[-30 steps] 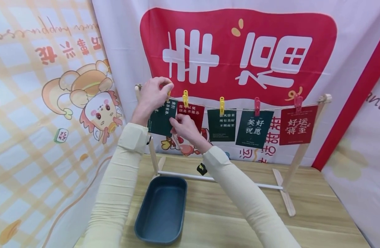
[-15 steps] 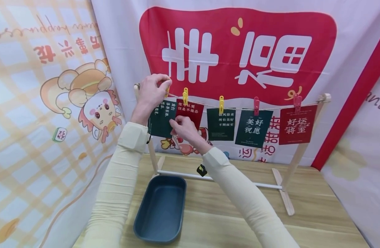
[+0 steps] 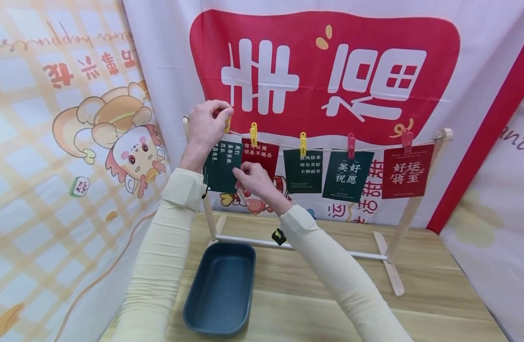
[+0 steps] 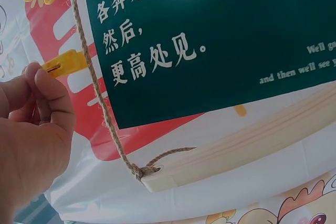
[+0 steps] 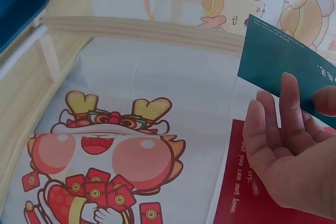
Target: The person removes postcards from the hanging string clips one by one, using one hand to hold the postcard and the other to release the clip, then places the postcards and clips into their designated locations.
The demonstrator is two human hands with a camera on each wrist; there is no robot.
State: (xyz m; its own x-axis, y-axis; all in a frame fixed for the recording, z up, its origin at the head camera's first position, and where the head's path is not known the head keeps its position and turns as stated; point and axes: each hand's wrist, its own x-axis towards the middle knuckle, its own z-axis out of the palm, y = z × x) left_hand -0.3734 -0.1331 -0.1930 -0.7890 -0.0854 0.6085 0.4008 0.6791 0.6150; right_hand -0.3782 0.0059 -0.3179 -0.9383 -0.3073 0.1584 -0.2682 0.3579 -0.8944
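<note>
My left hand [image 3: 205, 126] pinches a yellow clothespin [image 4: 68, 62] between thumb and fingers, its tip at the twine [image 4: 94, 82]. Just below the twine, my right hand [image 3: 256, 179] holds a dark green card [image 3: 221, 166] with white lettering by its right edge, between thumb and fingers. In the left wrist view, a narrow gap separates the clothespin's tip from this card [image 4: 210, 40]. Right beside it, a red card [image 3: 263, 154] hangs under another yellow clothespin [image 3: 254, 134], partly hidden behind my right hand.
Further right hang a green card [image 3: 303, 173], another green card [image 3: 348, 175] and a red card [image 3: 406, 173], each clipped to the twine. A wooden frame [image 3: 404, 228] carries the twine. A dark blue bin [image 3: 221, 289] stands on the wooden table [image 3: 321, 304], before a printed cloth.
The green card in my right hand has dropped slightly away from the twine, showing more of its lettering. My left hand has risen a little with the clothespin. The view has shifted slightly.
</note>
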